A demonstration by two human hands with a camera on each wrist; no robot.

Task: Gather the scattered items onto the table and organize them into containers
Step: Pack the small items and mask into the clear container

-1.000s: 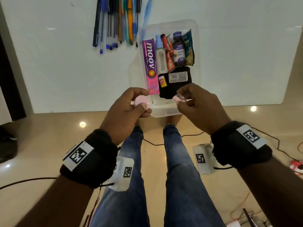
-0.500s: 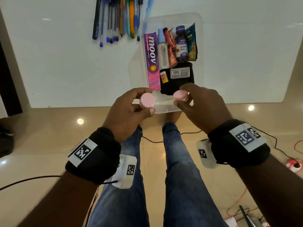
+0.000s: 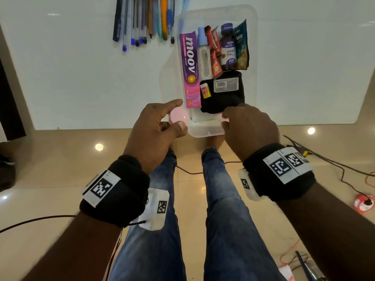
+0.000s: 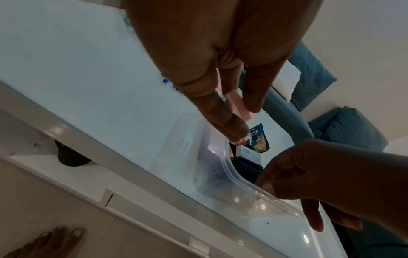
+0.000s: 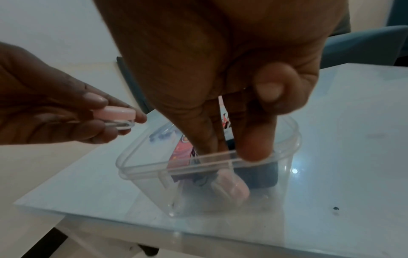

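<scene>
My left hand [image 3: 180, 115] pinches a small clear jar with a pink lid [image 3: 178, 117] between thumb and fingers, just left of the clear plastic box [image 3: 252, 57] and level with its rim; the right wrist view shows this jar [image 5: 114, 113] from the side. My right hand [image 3: 224, 119] reaches fingers-down into the box's near end [image 5: 176, 165], thumb against the rim. A second pink-lidded jar [image 5: 232, 185] lies blurred at the box bottom by those fingertips. Whether they still hold it is unclear.
The box holds a pink moov carton [image 3: 189, 67], a black pouch [image 3: 223, 92], a brown bottle [image 3: 228, 49] and sachets. Several pens [image 3: 146, 21] lie in a row on the white glass table [image 3: 81, 78]. Cables [image 3: 334, 165] run over the floor at right.
My right hand has gone down from rim height into the box's near end with its pink jar. My left hand has stayed beside the box, turning its jar slightly.
</scene>
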